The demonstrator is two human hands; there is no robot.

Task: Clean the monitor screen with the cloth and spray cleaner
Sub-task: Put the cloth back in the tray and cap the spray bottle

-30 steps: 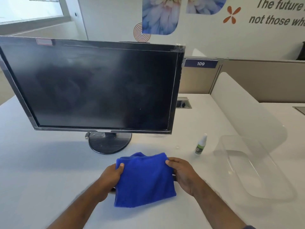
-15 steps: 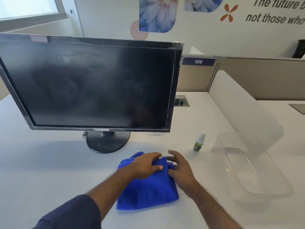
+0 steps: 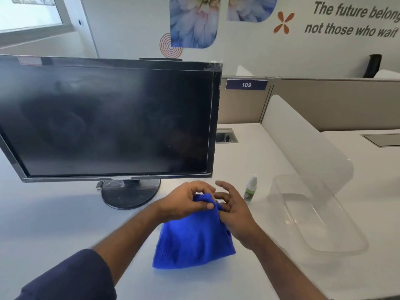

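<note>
- The left hand pinches the top fold of the soft blue microfibre cloth between thumb and curled fingers, and the cloth hangs down from this pinch to the white desk top.
- The right hand is just beside it on the right, with fingers spread and loose; its inner fingers touch the cloth edge, but it does not seem to grip anything.
- The step in hand looks like gathering the cloth into a pad. To do it well, the person should take a flat, folded face into the hand, with no loose corner hanging, so that the wiping is even.
- The small white spray bottle with a green label stands upright just to the right of the right hand, near but apart from it. That open hand is well placed to take it.
- The black flat monitor stands beyond both hands, on its round base; the dark screen shows dull hazy marks.
- Both forearms come from below and meet over the cloth. The left arm wears a dark blue sleeve.
- The clear plastic tray lies further right of the right hand.
</note>
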